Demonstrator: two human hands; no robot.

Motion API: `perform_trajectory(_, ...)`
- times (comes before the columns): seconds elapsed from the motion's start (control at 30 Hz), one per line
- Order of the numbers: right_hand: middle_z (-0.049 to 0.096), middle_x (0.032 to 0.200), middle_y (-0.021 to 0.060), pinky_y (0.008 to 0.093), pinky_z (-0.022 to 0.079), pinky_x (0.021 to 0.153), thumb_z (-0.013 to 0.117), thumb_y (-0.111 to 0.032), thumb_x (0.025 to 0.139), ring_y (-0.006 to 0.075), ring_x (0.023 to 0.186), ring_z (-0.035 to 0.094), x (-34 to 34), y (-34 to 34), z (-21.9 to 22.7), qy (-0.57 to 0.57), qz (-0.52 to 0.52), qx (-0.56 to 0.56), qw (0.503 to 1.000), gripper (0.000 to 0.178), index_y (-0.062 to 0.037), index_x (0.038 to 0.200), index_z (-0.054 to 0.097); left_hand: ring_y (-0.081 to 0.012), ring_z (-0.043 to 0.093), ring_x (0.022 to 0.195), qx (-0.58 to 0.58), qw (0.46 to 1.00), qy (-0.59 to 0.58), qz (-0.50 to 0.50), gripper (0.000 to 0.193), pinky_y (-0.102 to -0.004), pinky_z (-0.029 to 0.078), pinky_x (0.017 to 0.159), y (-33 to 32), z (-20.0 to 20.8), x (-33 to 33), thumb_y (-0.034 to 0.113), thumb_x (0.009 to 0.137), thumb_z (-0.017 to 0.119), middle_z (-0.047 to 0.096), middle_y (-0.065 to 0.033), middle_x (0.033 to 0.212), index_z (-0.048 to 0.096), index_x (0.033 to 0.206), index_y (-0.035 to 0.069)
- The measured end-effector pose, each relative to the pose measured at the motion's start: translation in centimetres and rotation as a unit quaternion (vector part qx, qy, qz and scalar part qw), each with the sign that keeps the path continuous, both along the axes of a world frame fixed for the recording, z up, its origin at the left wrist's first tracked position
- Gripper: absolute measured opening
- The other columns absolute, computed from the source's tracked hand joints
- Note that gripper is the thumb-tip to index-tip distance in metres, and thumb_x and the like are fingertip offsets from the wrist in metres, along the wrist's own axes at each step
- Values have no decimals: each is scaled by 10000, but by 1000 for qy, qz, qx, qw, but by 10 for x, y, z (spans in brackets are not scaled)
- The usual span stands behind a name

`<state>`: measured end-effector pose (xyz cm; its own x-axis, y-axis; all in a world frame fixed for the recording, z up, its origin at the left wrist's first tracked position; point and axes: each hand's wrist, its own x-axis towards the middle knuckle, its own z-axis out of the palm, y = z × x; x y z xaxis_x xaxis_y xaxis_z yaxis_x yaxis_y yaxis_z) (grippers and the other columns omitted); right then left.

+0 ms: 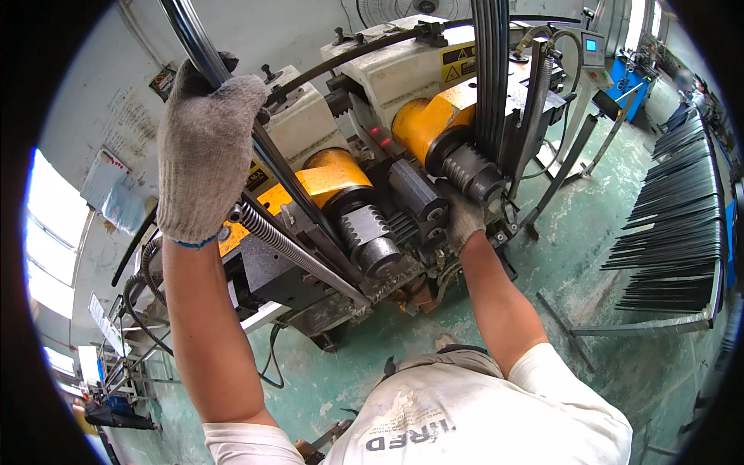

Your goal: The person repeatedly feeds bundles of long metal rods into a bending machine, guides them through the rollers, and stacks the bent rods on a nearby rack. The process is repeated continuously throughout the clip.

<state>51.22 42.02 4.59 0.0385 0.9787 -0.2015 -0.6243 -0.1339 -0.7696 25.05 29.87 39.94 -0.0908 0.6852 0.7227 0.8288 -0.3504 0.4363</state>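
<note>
Grips dark, shiny rods (195,40) with the left hand (205,151), upper left of frame, closed around; fingers partly hidden. Slant from the top edge down through the glove, and seem to continue below toward center. Reaches with the right hand (465,221), right of center, close beside a dark angular block (415,190) and just under a dark toothed cylinder (470,172). Mostly hides those fingers; cannot tell whether holding anything. Wears gray knit gloves on both.

Fills center with a pale machine (387,66), with a left yellow arm (335,172) and a right yellow arm (430,124); ends each in a toothed cylinder. Shows small red light spots (381,138) between. Stands a second dark bundle (490,70) near upright, top right of center. Runs a coil spring (267,229) at a slant below the left hand. Arches a black curved bar (364,53) across the top. Lights a blue screen (591,45) at upper right. Piles more dark lengths on a rack (635,329), right side. Shows scuffed green floor (558,267) around and a white shirt (480,403), bottom center.
</note>
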Motion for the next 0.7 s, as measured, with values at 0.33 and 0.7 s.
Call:
perform_trajectory(0.33,760,1197,84,435,604,800,861,-188,936,271,975,754,-8,1,8,-20,-37,-39,998,446,-104,1351,722,-184,795,830,95,916,383,67,311,-317,683,783,-4,9,-12,267,1060,763,772,-96,931,762,1247,19)
perform_trajectory(0.7,737,1289,101,446,604,904,829,-222,962,258,1079,732,-11,-2,10,30,-25,-19,999,508,-75,1429,691,-192,843,968,13,974,193,118,282,-368,678,964,-10,46,-5,182,1095,693,861,-71,1095,789,1360,183)
